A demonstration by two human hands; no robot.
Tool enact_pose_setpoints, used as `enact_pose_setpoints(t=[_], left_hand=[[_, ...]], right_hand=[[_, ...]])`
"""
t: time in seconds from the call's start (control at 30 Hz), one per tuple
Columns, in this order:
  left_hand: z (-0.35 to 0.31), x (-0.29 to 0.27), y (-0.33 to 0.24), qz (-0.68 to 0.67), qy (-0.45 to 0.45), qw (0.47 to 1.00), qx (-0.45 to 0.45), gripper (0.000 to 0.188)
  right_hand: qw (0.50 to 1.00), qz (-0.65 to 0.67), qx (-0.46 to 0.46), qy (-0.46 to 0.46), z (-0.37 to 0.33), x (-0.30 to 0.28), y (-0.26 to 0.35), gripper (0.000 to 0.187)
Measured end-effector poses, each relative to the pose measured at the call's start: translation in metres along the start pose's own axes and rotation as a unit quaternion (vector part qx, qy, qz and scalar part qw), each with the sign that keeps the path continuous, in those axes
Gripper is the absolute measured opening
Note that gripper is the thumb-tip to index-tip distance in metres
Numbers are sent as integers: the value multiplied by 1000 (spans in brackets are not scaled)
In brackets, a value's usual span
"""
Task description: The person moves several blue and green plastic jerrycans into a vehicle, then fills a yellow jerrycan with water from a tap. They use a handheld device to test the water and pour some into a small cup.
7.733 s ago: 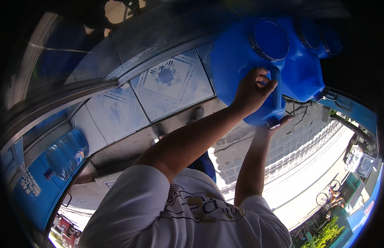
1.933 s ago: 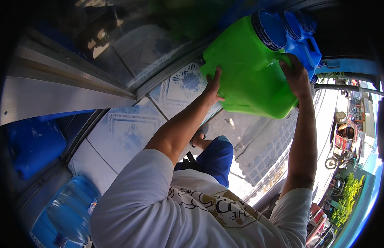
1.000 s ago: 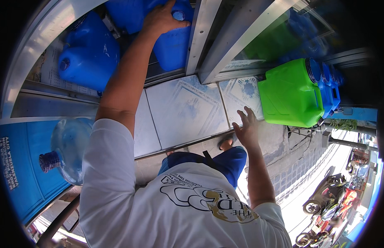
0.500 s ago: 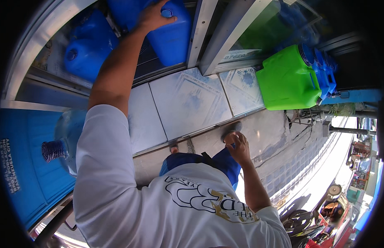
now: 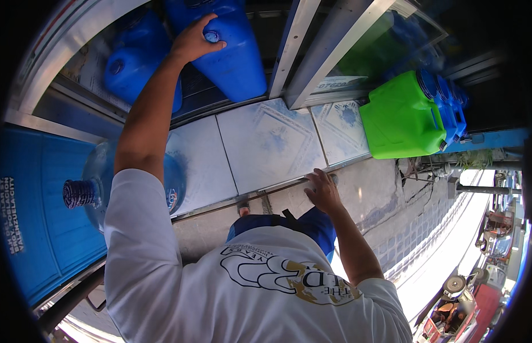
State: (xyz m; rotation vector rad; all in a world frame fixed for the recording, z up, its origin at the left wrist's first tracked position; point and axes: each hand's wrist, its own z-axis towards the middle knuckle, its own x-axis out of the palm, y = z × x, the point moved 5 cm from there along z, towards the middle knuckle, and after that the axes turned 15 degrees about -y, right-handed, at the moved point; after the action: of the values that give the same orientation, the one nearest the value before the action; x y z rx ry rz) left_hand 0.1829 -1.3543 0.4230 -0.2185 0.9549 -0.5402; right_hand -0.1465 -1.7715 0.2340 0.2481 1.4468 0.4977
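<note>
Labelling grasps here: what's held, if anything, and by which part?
The left hand is on a blue jug, fingers spread beside its small cap; a closed grip can't be confirmed. The right hand holds nothing.

Green container (image 5: pixel 397 120): released by both hands since about two seconds ago, when they held it at its sides; now resting unheld on the tiled ledge (image 5: pixel 266 151). Left hand (image 5: pixel 191 44): transferred to a blue container (image 5: pixel 237 60) in the doorway. Over the last second, this unit's capped end has shifted away from the door post (image 5: pixel 293 48) — the hand has travelled with it. Right hand (image 5: pixel 324 192): lowered (fingers loosely bent) from above the tiles to the ledge's front edge.
</note>
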Motion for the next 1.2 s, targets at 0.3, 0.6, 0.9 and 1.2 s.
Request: enact_pose_setpoints(t=[0.3, 0.6, 0.9, 1.2], left_hand=[[8, 2, -6, 9, 17, 999, 26, 89], [21, 37, -25, -58, 112, 991, 42, 87], [3, 24, -49, 84, 92, 992, -7, 92], [-102, -43, -94, 42, 66, 997, -5, 87]], right_hand=[[992, 44, -100, -57, 98, -16, 56, 47], [986, 81, -124, -80, 168, -27, 83, 47], [967, 113, -179, -140, 206, -38, 141, 49], [952, 216, -153, -152, 217, -74, 187, 45]])
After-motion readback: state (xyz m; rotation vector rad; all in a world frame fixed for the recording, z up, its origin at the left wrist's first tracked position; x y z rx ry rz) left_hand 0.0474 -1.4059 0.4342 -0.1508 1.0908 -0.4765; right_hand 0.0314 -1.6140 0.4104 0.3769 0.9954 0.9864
